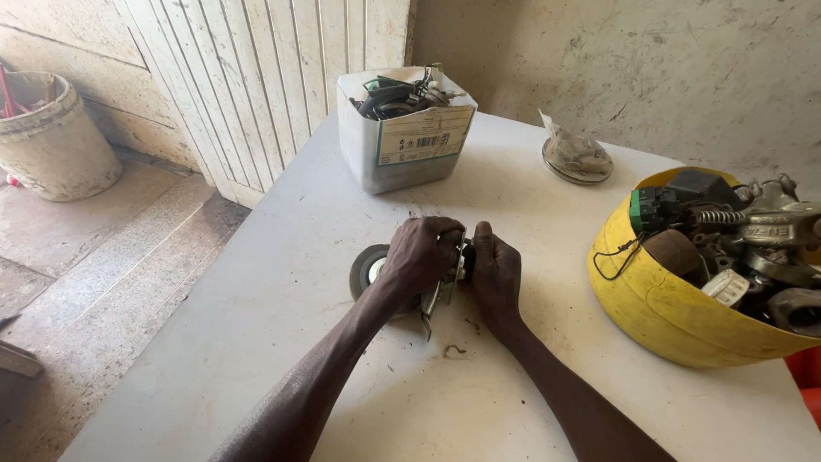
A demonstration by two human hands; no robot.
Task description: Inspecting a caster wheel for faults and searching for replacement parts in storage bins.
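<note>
**Hands closed on a caster wheel and its metal bracket, mid-table**

Forearms are seen coming in from the near edge of the table (256, 342) and meeting a little short of its middle. A few small rusty scraps lie on the bare top just in front of them. The left hand (419, 257) is curled over the caster wheel (368, 269), its fingers bent down across the hub, so that only the dark tyre and a patch of pale hub show at its left. The right hand (494, 272) is closed as a loose fist against the other side, thumb up, pressed to the metal bracket (440, 295) that is gripped between the two hands.

Wheel and bracket are held together as one piece, so nothing is judged to have come apart yet; whether a bolt or axle has been loosened cannot be told, since the joint is hidden under the fingers. The wheel stands on edge, leaning slightly, with its axle running roughly left to right. The bracket's long axis slants from the hands toward the near edge, a thin point ending just off the left wrist.

Farther off, a yellow bowl (650, 308) heaped with metal parts sits at the right edge. A white box (402, 150) of dark parts stands at the far edge, with a small bagged item (577, 156) beside it toward the far right corner.
</note>
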